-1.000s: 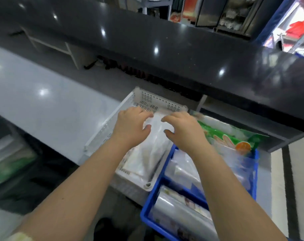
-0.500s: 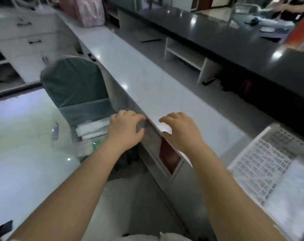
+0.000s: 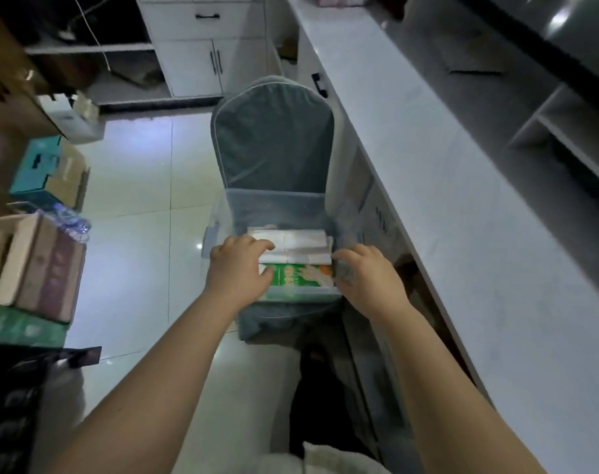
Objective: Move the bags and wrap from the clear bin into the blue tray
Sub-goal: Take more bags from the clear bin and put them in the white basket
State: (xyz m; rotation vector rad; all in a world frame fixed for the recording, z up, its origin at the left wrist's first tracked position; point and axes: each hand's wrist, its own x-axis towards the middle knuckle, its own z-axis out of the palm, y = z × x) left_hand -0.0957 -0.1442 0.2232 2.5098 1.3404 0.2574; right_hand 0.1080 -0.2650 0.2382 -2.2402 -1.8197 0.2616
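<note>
Clear plastic bin (image 3: pixel 210 238) parked on the seat of a grey fabric-covered chair (image 3: pixel 274 148), right beside the long white counter (image 3: pixel 428 172). Probably put there as a handy height for reaching in. Only the one head view to go on, and a bit blurry too.

Inside: a stack of flat white bag packs (image 3: pixel 298 246) on the far side, touching a green printed pack (image 3: pixel 301 280) with orange on it on the near side. Both lying flat, edge to edge.

Left hand (image 3: pixel 238 268) down on the left end of the white stack, fingers gently bent over the top, thumb hooked at the near edge by the green pack. Reads as a pinch on that end. Right hand (image 3: pixel 370 280) mirroring at the right end, fingers curled down by the bin wall, tips hidden. Can't tell about a real grip there.

Makes sense to go in from both ends: floppy, slippery packs, likely to sag or slide apart with a one-sided lift.

No blue tray anywhere in shot. Guessing the lift-out step, with a carry to follow. Cardboard boxes (image 3: pixel 35 265) stacked off to the left.
</note>
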